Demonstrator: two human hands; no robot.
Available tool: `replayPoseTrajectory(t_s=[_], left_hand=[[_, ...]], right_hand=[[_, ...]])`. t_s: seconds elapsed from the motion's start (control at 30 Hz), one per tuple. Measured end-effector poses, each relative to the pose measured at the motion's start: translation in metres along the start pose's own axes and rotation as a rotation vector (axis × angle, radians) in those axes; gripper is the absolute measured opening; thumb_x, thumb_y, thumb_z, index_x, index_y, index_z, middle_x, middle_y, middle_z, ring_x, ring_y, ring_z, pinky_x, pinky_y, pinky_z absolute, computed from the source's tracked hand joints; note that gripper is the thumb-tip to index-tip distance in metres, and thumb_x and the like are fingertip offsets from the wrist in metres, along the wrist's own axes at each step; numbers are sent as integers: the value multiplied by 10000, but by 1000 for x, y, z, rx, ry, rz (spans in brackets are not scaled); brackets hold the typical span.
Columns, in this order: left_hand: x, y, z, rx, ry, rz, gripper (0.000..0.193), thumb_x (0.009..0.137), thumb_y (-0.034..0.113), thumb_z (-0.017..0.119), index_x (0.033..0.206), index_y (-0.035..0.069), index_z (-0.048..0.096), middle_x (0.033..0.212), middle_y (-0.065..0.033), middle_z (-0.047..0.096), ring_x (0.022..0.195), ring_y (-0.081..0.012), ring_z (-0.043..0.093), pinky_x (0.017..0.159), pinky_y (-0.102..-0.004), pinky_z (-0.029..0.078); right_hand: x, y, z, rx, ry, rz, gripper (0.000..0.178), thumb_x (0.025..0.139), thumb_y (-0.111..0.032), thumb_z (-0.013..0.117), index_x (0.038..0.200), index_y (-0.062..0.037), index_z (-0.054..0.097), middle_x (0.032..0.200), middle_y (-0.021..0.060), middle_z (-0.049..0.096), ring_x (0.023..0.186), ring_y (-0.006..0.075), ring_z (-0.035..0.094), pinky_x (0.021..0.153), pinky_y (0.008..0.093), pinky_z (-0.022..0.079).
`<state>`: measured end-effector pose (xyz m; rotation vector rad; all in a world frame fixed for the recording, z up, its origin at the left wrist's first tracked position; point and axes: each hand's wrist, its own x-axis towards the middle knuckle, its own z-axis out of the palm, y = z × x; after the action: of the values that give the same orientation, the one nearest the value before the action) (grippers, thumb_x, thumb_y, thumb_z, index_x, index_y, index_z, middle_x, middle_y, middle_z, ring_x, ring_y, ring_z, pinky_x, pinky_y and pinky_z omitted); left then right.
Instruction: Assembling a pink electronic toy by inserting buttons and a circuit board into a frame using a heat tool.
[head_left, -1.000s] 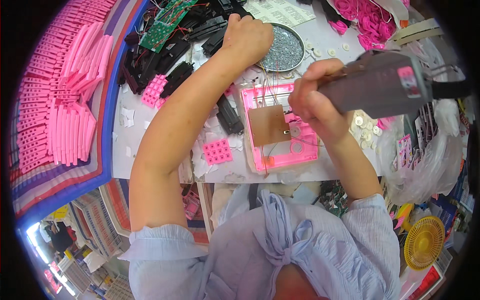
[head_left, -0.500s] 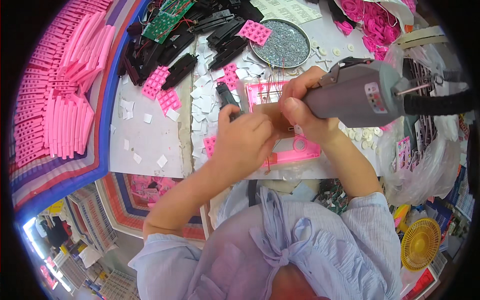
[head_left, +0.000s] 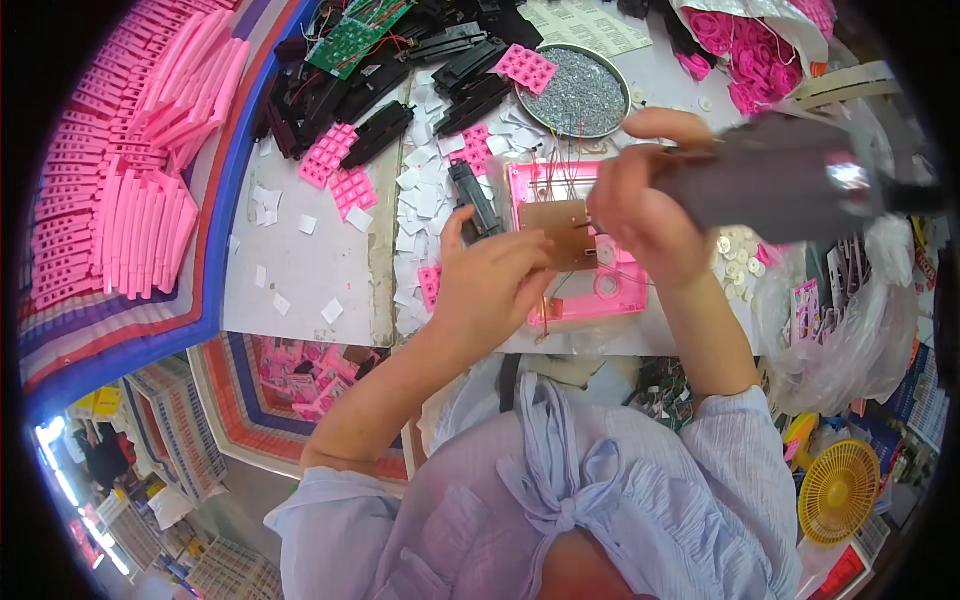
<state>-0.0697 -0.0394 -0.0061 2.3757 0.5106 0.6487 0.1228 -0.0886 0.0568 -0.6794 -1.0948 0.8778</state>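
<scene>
My right hand [head_left: 655, 205] is wrapped round a grey electric screwdriver [head_left: 775, 180], blurred by motion. Its thin bit [head_left: 592, 226] points left, at the right edge of a brown circuit board [head_left: 562, 222]. That board lies over an open pink plastic case [head_left: 622, 292], with thin wires rising at its far side. The fingers of my left hand [head_left: 490, 285] are curled at the board's left edge, their tips partly hidden. Beside its outstretched little finger lies a black plastic part [head_left: 474, 197].
A round tray of small screws [head_left: 580, 95] stands at the back, a pink keypad [head_left: 527, 68] on its rim. Black parts [head_left: 385, 135] and a green circuit board [head_left: 355, 35] pile up at the far left. Pink parts [head_left: 140, 230] fill a striped bin. White discs [head_left: 738, 262] lie at right.
The screwdriver has swung slightly right and tilted, and its body is now blurred. My right hand has shifted right, uncovering more of the brown board. My left hand stays at the board's left edge.
</scene>
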Motion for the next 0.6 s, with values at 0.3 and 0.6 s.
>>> replayPoseTrajectory(t_s=[0.3,0.6], left_hand=[[17,10,3,-125,45,17,122,765,111,744,872,117,686,870,9,713,822,-163,683,1095,-549,218],[83,-16,-14,-223,-174,179,125,779,131,714,899,102,694,882,-65,702,841,-245,679,1062,-525,316]], right_hand=[[-17,-15,15,56,29,-31,311,841,-116,672,1049,-1,472,710,58,562,609,119,557,565,264,469],[-14,-20,0,-57,104,-20,364,901,-278,682,1073,-72,437,550,-11,441,481,114,426,463,285,370]])
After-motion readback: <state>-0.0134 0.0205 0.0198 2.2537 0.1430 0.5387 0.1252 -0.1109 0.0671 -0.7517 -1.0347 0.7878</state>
